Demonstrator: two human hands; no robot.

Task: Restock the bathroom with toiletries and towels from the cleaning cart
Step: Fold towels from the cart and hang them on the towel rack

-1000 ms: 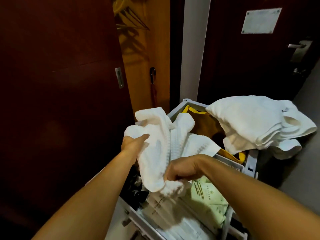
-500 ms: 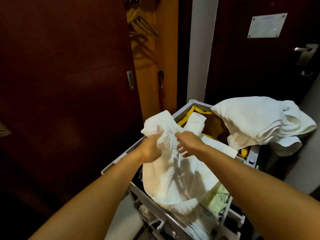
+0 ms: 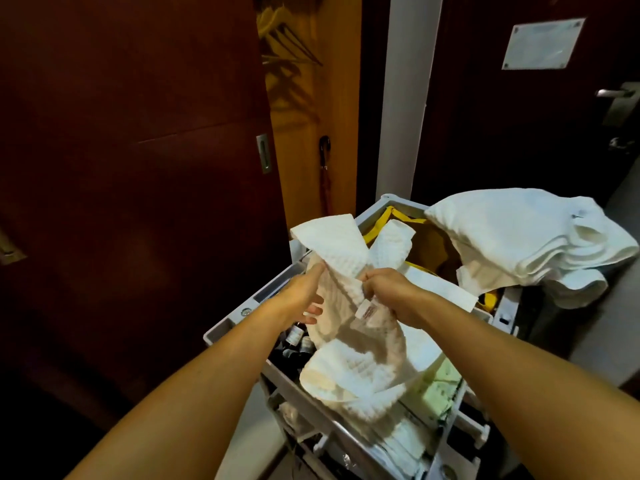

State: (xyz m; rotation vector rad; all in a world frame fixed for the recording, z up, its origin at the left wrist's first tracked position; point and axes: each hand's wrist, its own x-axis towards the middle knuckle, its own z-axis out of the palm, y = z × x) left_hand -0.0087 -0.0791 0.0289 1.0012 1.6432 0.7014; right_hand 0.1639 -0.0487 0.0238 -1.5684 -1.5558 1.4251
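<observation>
I hold a white waffle-weave towel (image 3: pixel 360 358) above the grey cleaning cart (image 3: pixel 242 323). My left hand (image 3: pixel 303 294) grips its left edge, with the thumb on top and the fingers under the cloth. My right hand (image 3: pixel 388 294) pinches the towel's hem just beside a small sewn label (image 3: pixel 367 310). The towel's upper corners (image 3: pixel 332 244) stick up past both hands and its lower part sags over the cart's top tray. Small dark toiletry bottles (image 3: pixel 296 341) stand in the tray under my left hand.
A pile of folded white towels (image 3: pixel 526 237) lies over the cart's far right corner, beside a yellow-rimmed bag (image 3: pixel 433 247). Pale green packets (image 3: pixel 440 386) lie in the tray. A dark sliding door (image 3: pixel 138 168) is at left, an open wardrobe with hangers (image 3: pixel 287 46) and an umbrella (image 3: pixel 325 178) behind.
My right hand came up from the towel's lower end to its upper hem, close to my left hand. The towel now hangs longer below both hands.
</observation>
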